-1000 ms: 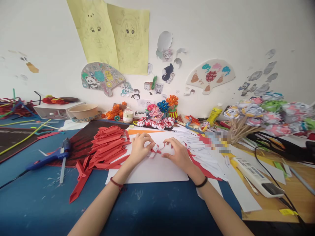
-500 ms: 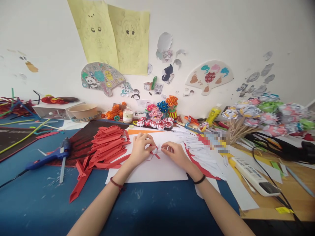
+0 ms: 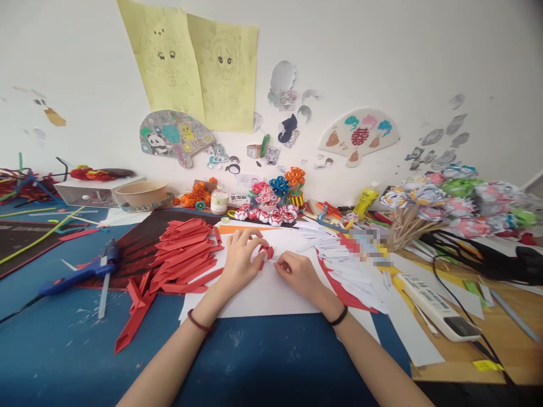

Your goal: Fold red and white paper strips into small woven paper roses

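Observation:
My left hand and my right hand meet over a white sheet on the blue mat. Between their fingertips sits a small red and white folded paper piece. My left hand pinches it from the left, fingers curled. My right hand's fingers are bent and pressed against its right side. A heap of folded red paper strips lies just left of my left hand. A pile of white folded strips lies right of my right hand.
A blue glue gun lies on the mat at left. Small red-and-white paper balls, paper flowers and a jar line the wall. Paper flowers on sticks, a white power strip and black cables fill the right side.
Both hands have drawn closer together around the folded piece, and it has been gathered into a tighter shape. The view has tipped slightly downward.

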